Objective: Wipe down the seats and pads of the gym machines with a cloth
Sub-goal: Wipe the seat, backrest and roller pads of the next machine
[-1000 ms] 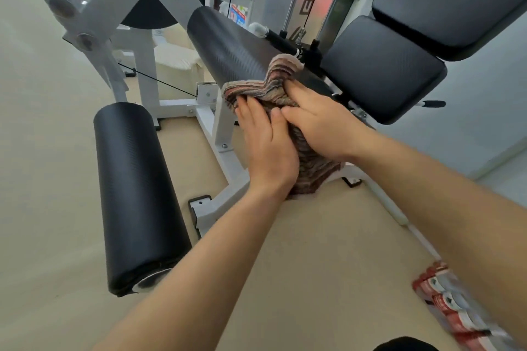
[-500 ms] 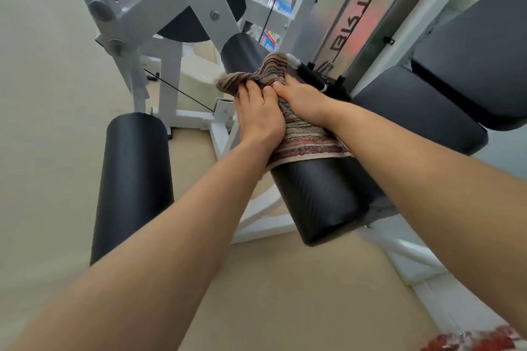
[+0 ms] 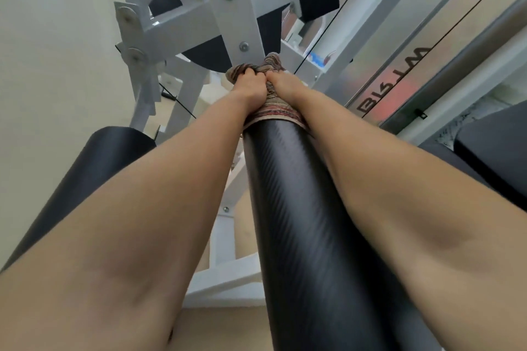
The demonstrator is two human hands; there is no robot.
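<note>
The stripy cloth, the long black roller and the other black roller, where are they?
stripy cloth (image 3: 275, 111): head view, flat part below the hands.
long black roller (image 3: 308, 208): head view, middle of its bare length.
other black roller (image 3: 94, 165): head view, its top, left of the arm.

A striped, multicoloured woven cloth lies wrapped over the far end of a long black cylindrical roller pad with a fine carbon-weave texture, bunched up where the pad meets the white frame. A second black roller pad lies lower left, bare.
</note>
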